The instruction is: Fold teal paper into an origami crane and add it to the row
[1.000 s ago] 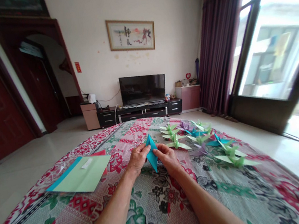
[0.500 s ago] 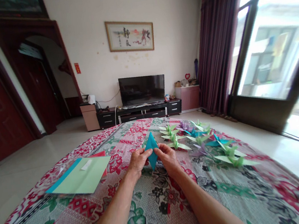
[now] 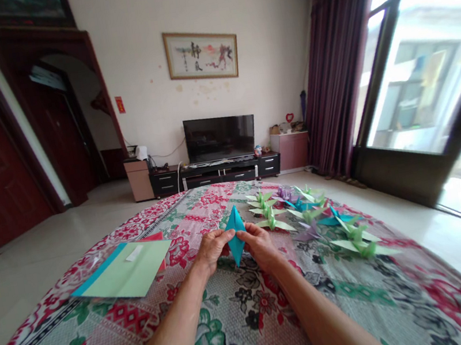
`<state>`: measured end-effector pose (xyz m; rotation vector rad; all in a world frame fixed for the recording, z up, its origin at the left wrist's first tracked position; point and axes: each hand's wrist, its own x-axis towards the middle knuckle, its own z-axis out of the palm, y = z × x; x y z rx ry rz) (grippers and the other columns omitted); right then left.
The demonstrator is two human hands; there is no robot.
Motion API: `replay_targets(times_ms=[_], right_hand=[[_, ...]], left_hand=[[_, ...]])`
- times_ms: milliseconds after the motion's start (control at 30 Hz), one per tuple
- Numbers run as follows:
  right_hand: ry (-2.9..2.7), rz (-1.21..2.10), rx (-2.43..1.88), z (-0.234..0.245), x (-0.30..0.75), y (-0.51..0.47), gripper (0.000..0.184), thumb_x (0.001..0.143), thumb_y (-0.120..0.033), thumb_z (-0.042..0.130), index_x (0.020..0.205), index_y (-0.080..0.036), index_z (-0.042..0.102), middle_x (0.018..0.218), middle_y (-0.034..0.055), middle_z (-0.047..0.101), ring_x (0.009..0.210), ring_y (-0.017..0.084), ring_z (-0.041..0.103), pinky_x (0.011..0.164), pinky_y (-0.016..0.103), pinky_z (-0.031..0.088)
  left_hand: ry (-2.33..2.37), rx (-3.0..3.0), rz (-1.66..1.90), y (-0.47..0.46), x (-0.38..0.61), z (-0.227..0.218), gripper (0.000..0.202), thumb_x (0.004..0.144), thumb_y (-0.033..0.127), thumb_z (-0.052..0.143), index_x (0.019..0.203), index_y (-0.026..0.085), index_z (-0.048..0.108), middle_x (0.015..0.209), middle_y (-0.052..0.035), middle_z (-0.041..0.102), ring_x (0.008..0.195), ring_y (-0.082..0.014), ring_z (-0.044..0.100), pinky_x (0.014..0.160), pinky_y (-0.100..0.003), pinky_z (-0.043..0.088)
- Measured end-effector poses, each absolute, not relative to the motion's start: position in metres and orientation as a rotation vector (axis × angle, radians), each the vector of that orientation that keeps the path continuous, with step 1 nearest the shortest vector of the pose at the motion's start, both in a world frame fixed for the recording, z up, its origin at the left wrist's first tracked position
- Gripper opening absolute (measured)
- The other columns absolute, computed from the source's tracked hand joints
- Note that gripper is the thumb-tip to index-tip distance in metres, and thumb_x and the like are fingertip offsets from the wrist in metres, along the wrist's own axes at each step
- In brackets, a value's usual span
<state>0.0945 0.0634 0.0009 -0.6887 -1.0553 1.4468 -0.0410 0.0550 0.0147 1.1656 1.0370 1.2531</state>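
Observation:
A blue folded paper (image 3: 237,245), shaped like a narrow diamond, is held upright just over the table between both hands. My left hand (image 3: 214,249) pinches its left side, with the thumb on the near face. On the opposite side my right hand (image 3: 261,243) grips it the same way, thumb tip close to the other thumb. The fingers behind the paper are partly hidden. To the right of my hands stand several folded paper cranes (image 3: 272,219) in green, purple and blue.
A stack of coloured paper sheets (image 3: 135,272), green on top with blue and red below, lies at the left on the patterned tablecloth (image 3: 151,336). Beyond the table's far edge stand a low cabinet (image 3: 166,181) and a television (image 3: 220,138).
The blue folded paper has tilted slightly, its top point shifting a little right and its lower point dropping a little. Both hands keep their pinch on it.

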Motion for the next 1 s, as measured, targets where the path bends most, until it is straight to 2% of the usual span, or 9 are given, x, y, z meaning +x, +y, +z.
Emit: replay_targets(times_ms=[133, 333, 467, 533, 600, 700, 767, 867, 1000], right_hand=[[-1.059, 1.456, -0.714, 0.002, 0.094, 0.061, 0.036, 0.055, -0.037, 0.075, 0.081, -0.017, 0.062, 0.070, -0.0008, 0.064, 0.055, 0.011, 0.054, 0.054, 0.024, 0.046], [-1.131, 1.522, -0.707, 0.010, 0.096, 0.054, 0.032, 0.057, -0.034, 0.074, 0.081, -0.018, 0.062, 0.071, -0.0016, 0.064, 0.057, 0.012, 0.056, 0.058, 0.027, 0.048], [-1.186, 1.491, -0.729, 0.007, 0.094, 0.057, 0.031, 0.056, -0.032, 0.073, 0.082, -0.018, 0.062, 0.069, -0.0022, 0.064, 0.056, 0.012, 0.056, 0.057, 0.026, 0.047], [-1.149, 1.435, -0.753, 0.002, 0.091, 0.061, 0.031, 0.057, -0.032, 0.071, 0.083, -0.018, 0.061, 0.069, -0.0023, 0.064, 0.055, 0.012, 0.055, 0.057, 0.025, 0.047], [-1.085, 1.383, -0.771, -0.003, 0.088, 0.064, 0.033, 0.057, -0.032, 0.070, 0.086, -0.019, 0.060, 0.070, -0.0021, 0.064, 0.055, 0.011, 0.055, 0.056, 0.025, 0.046], [-1.047, 1.348, -0.797, -0.005, 0.087, 0.065, 0.037, 0.058, -0.032, 0.069, 0.092, -0.019, 0.058, 0.073, -0.0016, 0.064, 0.056, 0.011, 0.055, 0.054, 0.023, 0.045], [-1.058, 1.322, -0.836, -0.003, 0.088, 0.065, 0.042, 0.060, -0.033, 0.067, 0.098, -0.019, 0.056, 0.073, -0.0016, 0.064, 0.055, 0.011, 0.055, 0.051, 0.023, 0.044], [-1.051, 1.191, -0.908, -0.002, 0.093, 0.067, 0.051, 0.062, -0.036, 0.065, 0.108, -0.019, 0.052, 0.070, -0.0019, 0.061, 0.051, 0.011, 0.052, 0.047, 0.022, 0.041], [-1.109, 0.897, -0.999, -0.004, 0.104, 0.074, 0.052, 0.061, -0.033, 0.063, 0.110, -0.018, 0.053, 0.072, -0.0006, 0.062, 0.053, 0.011, 0.050, 0.048, 0.022, 0.039]], left_hand=[[1.038, 1.172, 1.298, 0.056, -0.043, 0.013, 0.034, 0.061, 0.046, 0.070, 0.060, 0.015, 0.057, 0.047, 0.0039, 0.049, 0.042, -0.0072, 0.042, 0.043, -0.020, 0.031], [1.037, 1.190, 1.283, 0.059, -0.049, 0.011, 0.034, 0.058, 0.044, 0.073, 0.057, 0.014, 0.057, 0.046, 0.0044, 0.049, 0.041, -0.0066, 0.042, 0.043, -0.020, 0.031], [1.050, 1.161, 1.204, 0.057, -0.051, 0.014, 0.034, 0.057, 0.044, 0.074, 0.060, 0.014, 0.059, 0.048, 0.0025, 0.053, 0.041, -0.0076, 0.045, 0.043, -0.021, 0.034], [1.014, 1.151, 1.145, 0.054, -0.051, 0.018, 0.034, 0.058, 0.043, 0.073, 0.071, 0.013, 0.063, 0.055, 0.0005, 0.058, 0.045, -0.0092, 0.050, 0.046, -0.021, 0.038], [0.956, 1.158, 1.085, 0.051, -0.050, 0.021, 0.041, 0.058, 0.036, 0.074, 0.091, 0.014, 0.064, 0.066, -0.0017, 0.063, 0.052, -0.0110, 0.055, 0.049, -0.022, 0.041], [0.944, 1.144, 1.124, 0.050, -0.049, 0.022, 0.065, 0.057, 0.023, 0.074, 0.118, 0.017, 0.053, 0.075, -0.0018, 0.065, 0.056, -0.0113, 0.057, 0.051, -0.021, 0.041], [0.959, 1.152, 1.140, 0.051, -0.050, 0.022, 0.070, 0.058, 0.018, 0.071, 0.124, 0.018, 0.048, 0.075, -0.0013, 0.065, 0.054, -0.0104, 0.057, 0.049, -0.019, 0.039], [1.008, 1.214, 1.116, 0.051, -0.055, 0.022, 0.064, 0.057, 0.012, 0.067, 0.120, 0.016, 0.054, 0.072, -0.0009, 0.065, 0.055, -0.0098, 0.057, 0.051, -0.018, 0.038], [1.094, 1.318, 1.070, 0.053, -0.060, 0.023, 0.045, 0.055, 0.007, 0.063, 0.099, 0.015, 0.067, 0.074, -0.0025, 0.068, 0.063, -0.0121, 0.059, 0.060, -0.021, 0.042]])
